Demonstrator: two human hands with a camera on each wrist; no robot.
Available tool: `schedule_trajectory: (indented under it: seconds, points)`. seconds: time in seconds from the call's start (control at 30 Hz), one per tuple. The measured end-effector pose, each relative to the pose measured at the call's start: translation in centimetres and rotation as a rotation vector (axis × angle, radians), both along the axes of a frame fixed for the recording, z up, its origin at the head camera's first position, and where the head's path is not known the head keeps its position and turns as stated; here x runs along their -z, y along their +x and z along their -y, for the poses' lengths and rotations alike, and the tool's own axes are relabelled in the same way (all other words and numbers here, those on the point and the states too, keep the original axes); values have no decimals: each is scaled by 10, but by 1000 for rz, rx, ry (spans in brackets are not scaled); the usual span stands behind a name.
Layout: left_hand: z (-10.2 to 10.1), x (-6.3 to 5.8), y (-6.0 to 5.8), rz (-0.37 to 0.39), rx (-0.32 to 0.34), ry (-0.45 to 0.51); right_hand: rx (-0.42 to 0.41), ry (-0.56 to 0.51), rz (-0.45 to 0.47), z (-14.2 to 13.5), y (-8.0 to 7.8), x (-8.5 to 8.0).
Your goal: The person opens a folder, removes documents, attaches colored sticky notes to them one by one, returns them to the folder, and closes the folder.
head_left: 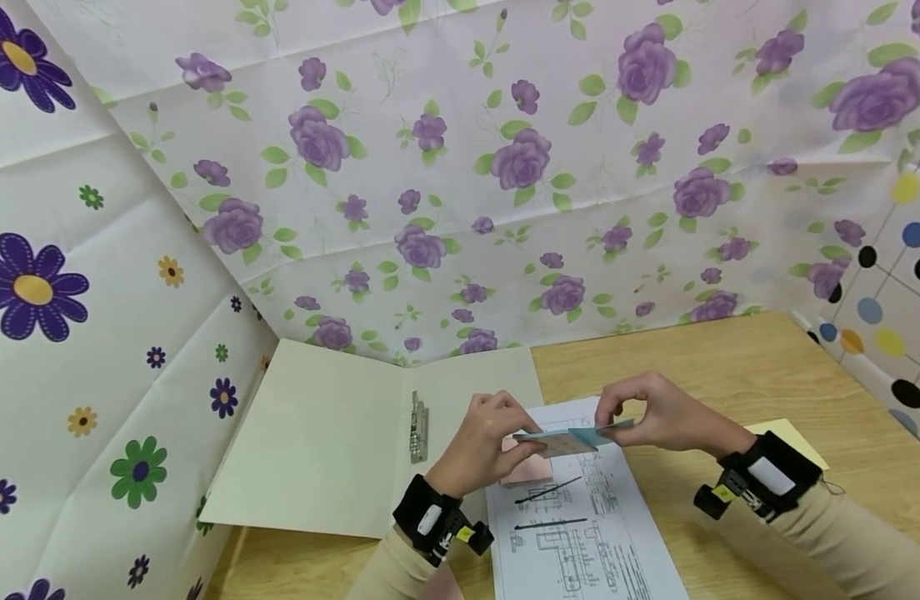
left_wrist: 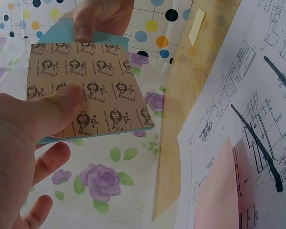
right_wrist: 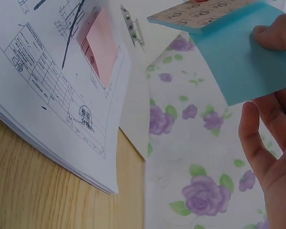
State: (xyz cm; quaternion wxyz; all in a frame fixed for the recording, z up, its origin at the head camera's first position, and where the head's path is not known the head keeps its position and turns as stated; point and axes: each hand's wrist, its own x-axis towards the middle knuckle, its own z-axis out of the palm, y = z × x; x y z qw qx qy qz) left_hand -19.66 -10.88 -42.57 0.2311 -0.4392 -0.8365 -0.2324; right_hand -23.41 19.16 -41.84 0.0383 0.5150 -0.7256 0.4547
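My left hand [head_left: 478, 442] pinches a light-blue sticky note pad [left_wrist: 109, 74], its thumb on the brown printed backing. My right hand [head_left: 658, 412] pinches a blue sheet [right_wrist: 243, 62] between thumb and fingers. That sheet slants away from the pad and meets it along one edge. Both hands hold these above a stack of printed technical drawings [head_left: 625, 542]. A pink sticky note [head_left: 527, 471] lies on the upper drawing, one side lifted. Two slim black pen-like sticks [head_left: 550, 525] rest on the same page.
An open cream folder [head_left: 317, 442] with a metal clip [head_left: 418, 429] lies left of the drawings. Yellow paper [head_left: 793, 442] sits on the wooden table [head_left: 677, 350] by the right wrist. Pink paper [head_left: 441, 583] shows beside the left forearm. Flower-patterned sheeting [head_left: 460, 167] stands behind.
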Motion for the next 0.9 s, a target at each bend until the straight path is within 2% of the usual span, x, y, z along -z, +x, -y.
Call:
schedule_trajectory:
  seconds: [0.2,0.33,0.5,0.67,0.77,0.9]
  points:
    - [21,6,0,36,-37,31,110,26,33,-17,0,-2]
    - [35,8,0,21,-86,29,172,27,41,-30,-3,-6]
    - [39,6,0,4,-95,10,153,46,33,-32,-8,-5]
    - [41,6,3,60,-111,5,149,48,69,-30,-6,-2]
    - [50,7,10,95,-129,15,158,58,67,-31,-6,0]
    - [71,8,19,80,-167,25,169,47,43,-34,-6,2]
